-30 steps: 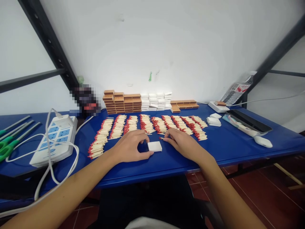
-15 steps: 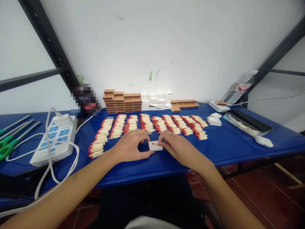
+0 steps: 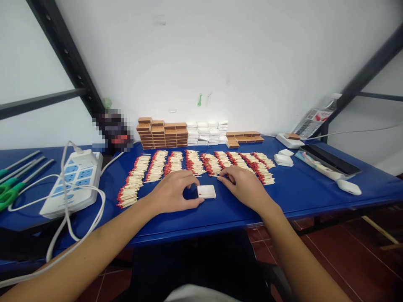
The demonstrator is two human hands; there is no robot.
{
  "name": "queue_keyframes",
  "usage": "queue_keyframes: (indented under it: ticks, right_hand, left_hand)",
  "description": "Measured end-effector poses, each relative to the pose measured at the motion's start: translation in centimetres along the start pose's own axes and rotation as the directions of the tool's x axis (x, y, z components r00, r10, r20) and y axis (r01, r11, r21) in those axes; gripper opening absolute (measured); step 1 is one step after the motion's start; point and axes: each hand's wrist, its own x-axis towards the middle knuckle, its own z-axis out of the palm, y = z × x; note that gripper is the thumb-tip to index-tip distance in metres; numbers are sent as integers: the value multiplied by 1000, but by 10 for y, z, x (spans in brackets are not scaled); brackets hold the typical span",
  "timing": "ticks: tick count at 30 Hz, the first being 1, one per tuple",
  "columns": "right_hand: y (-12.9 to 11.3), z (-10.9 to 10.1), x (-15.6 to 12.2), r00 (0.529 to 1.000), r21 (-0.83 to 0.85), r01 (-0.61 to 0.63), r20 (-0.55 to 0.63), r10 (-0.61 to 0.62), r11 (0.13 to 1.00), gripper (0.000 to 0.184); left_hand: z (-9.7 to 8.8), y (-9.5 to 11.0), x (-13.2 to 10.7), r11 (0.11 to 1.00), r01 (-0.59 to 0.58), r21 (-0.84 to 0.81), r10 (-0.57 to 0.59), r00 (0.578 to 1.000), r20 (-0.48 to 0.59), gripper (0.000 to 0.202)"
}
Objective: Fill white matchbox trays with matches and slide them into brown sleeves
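My left hand [image 3: 176, 191] grips a small white matchbox tray [image 3: 208, 192] by its left end, thumb on the near side and fingers on the far side. The tray rests on the blue table, and a red match head shows inside at its left end. To its right, my right hand [image 3: 247, 186] has its thumb and forefinger brought together at the near edge of a row of red-tipped matches [image 3: 210, 164]. Whatever lies between those fingertips is too small to make out. More rows of matches [image 3: 135, 180] spread left and right.
Brown matchboxes [image 3: 165, 136] and white trays [image 3: 208, 134] are stacked along the wall. A power strip [image 3: 74, 180] with looping cables and green-handled scissors [image 3: 12, 193] lie left. Loose white trays [image 3: 283, 160], a phone [image 3: 330, 160] and a plastic bottle [image 3: 316, 117] are right.
My right hand has left the white tray and moved right and slightly away, to the edge of the matches. My left hand still grips the tray in place.
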Motion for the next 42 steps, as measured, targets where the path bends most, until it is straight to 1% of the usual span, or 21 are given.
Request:
queue_keyframes:
  ticks: [5, 10, 15, 19, 23, 29, 33, 38, 42]
  right_hand:
    - [1, 4, 1, 999, -5, 17, 29, -16, 1000, 15]
    - [-1, 1, -1, 995, -45, 49, 85, -45, 998, 15]
    - [-6, -8, -5, 992, 8, 112, 53, -112, 994, 14]
    - [-14, -15, -12, 987, 32, 153, 43, -154, 988, 14]
    - [-26, -19, -17, 984, 59, 153, 84, -158, 986, 16]
    - [-36, -15, -16, 972, 45, 167, 162, -172, 985, 13]
    - [-36, -14, -16, 964, 93, 166, 194, -181, 982, 13]
    - [-37, -16, -16, 966, 162, 184, 151, -209, 969, 12]
    - [-41, -15, -15, 962, 167, 194, 161, -221, 967, 18]
  left_hand:
    - [1, -1, 0, 1000, -7, -5, 7, 1000, 9, 26]
    - [1, -2, 1, 1000, 3, -11, -3, 1000, 6, 26]
    - [0, -1, 0, 1000, 22, -6, -21, 1000, 12, 25]
    - [1, -2, 0, 1000, 12, -2, -12, 1000, 8, 24]
    - [1, -2, 0, 1000, 11, 0, -11, 1000, 7, 24]
    - [1, -1, 0, 1000, 15, -12, -15, 1000, 3, 25]
    - [1, -1, 0, 1000, -4, -11, 4, 1000, -9, 25]
    - [1, -1, -1, 999, -29, 13, 29, 999, -15, 24]
    - [2, 1, -2, 994, -85, 62, 89, 994, -61, 24]
